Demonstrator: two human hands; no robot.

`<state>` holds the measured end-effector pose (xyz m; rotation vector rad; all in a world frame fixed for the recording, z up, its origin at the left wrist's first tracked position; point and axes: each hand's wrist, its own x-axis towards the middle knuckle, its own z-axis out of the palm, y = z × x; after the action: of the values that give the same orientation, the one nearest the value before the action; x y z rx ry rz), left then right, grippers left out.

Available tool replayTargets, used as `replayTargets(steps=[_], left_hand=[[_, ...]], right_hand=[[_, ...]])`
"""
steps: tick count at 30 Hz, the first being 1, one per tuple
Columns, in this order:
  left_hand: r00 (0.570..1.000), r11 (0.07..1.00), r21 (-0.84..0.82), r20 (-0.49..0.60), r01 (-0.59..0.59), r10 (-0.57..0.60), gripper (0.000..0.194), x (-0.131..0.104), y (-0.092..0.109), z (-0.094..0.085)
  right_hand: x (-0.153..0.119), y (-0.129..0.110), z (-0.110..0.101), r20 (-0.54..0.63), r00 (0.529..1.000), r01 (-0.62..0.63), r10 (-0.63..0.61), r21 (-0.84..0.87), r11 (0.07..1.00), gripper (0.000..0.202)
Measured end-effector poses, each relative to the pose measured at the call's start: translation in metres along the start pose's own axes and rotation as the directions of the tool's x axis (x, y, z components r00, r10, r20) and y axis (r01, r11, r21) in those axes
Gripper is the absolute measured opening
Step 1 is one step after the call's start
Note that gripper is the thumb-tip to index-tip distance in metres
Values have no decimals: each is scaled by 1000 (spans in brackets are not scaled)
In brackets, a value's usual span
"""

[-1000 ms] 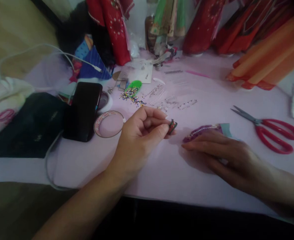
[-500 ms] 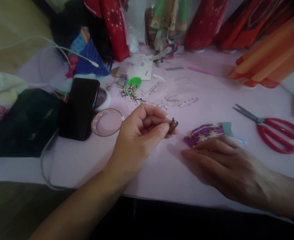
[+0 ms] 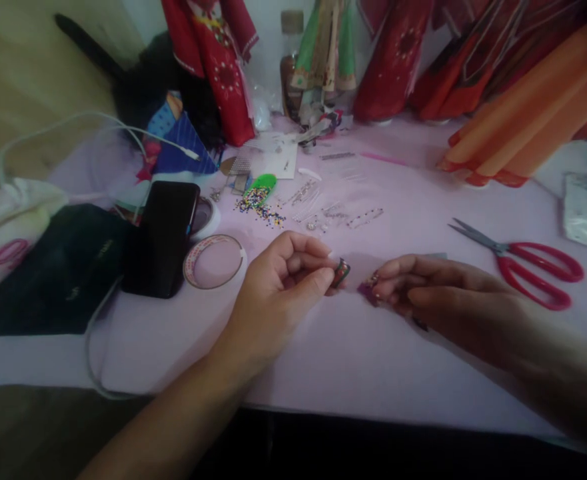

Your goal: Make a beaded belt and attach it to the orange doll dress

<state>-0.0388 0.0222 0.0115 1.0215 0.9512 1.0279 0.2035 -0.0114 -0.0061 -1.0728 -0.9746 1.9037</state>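
The left hand (image 3: 284,283) tightly pinches a light-looking green-and-red piece (image 3: 342,272), aptly by one end; at three o'clock, the half-curled right hand (image 3: 446,293) meets soft-looking purple cloth (image 3: 367,292), grip unclear.

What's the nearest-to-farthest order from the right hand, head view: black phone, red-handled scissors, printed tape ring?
1. Red-handled scissors: right side, beyond the right hand.
2. Printed tape ring: left of the left hand.
3. Black phone: farther left.
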Motion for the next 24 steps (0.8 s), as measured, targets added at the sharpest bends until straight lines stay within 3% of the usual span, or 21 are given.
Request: replayTargets(steps=[5, 11, 24], left_hand=[[993, 994, 38, 56, 104, -106, 14, -1, 4, 3], [969, 978, 70, 139, 196, -204, 18, -4, 6, 5], [969, 971, 146, 133, 190, -210, 18, -4, 5, 4]], right_hand=[[3, -5, 0, 27, 991, -135, 132, 245, 960, 29], [4, -11, 7, -4, 980, -189, 199, 298, 936, 32], [8, 1, 1, 64, 996, -83, 69, 255, 963, 39]])
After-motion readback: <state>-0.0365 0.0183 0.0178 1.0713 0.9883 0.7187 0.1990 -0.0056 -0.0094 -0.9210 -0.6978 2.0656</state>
